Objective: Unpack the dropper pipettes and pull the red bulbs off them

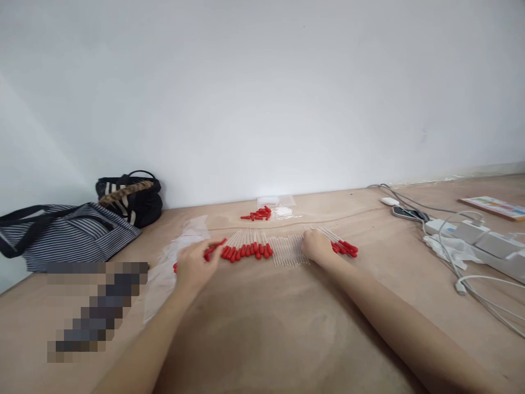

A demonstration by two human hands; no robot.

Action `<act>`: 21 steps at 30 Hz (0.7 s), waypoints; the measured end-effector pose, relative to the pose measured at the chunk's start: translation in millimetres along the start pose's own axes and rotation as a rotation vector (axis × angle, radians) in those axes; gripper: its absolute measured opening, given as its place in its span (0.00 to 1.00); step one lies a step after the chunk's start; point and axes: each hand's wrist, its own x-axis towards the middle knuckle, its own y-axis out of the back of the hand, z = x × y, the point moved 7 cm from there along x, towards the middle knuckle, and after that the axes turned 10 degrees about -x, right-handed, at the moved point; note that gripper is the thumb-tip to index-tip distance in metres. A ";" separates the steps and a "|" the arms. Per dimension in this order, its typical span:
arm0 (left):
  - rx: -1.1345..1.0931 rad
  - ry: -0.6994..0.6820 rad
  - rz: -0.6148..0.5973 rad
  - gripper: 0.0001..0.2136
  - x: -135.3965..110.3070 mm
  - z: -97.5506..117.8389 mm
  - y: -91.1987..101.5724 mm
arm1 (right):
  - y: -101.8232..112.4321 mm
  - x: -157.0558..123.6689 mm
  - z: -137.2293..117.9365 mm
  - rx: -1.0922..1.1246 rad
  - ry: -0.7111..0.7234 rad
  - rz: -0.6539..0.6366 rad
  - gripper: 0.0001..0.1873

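Note:
My left hand point(196, 265) is closed around a few small red tube-like caps point(213, 249), one poking out past the fingertips. Just right of it lies a fan of thin pale sticks with red caps on their near ends point(246, 249). Beside these is a row of bare thin sticks point(288, 251). My right hand point(315, 246) is curled down on the right end of that row; its fingertips are hidden, so what it grips does not show. More red-capped sticks point(344, 248) fan out to its right. Loose red caps point(259, 214) lie in a small pile farther back.
Clear plastic bags lie behind the row point(281, 208) and under my left wrist point(164, 279). A striped bag point(82, 232) and a black bag point(143, 202) stand at left. At right are a power strip point(492, 243), cables, a phone-like device point(406, 213) and a colourful board point(494, 208).

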 end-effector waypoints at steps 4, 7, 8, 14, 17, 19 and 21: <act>0.192 0.334 -0.042 0.09 12.3 -69.1 26.8 | -0.3 0.8 -1.0 -0.004 -0.005 -0.006 0.13; 0.206 0.427 -0.119 0.11 12.3 -92.9 27.4 | 0.0 0.7 -1.7 0.000 -0.005 -0.006 0.14; 0.208 0.440 -0.134 0.12 12.1 -96.7 26.1 | 0.2 0.6 -1.8 0.003 -0.006 -0.006 0.14; 0.191 0.451 -0.135 0.16 12.3 -105.9 22.0 | -0.5 0.5 -1.6 0.028 -0.009 -0.007 0.13; 0.200 0.325 0.050 0.17 12.2 -89.5 27.9 | -0.7 0.9 -1.7 0.062 -0.009 -0.001 0.12; 0.172 0.132 0.213 0.15 7.4 -59.8 28.8 | 0.5 2.3 0.4 0.097 -0.004 0.003 0.11; 0.071 -0.073 0.234 0.14 -2.9 -21.8 17.2 | 4.1 5.4 6.3 0.144 0.004 0.006 0.10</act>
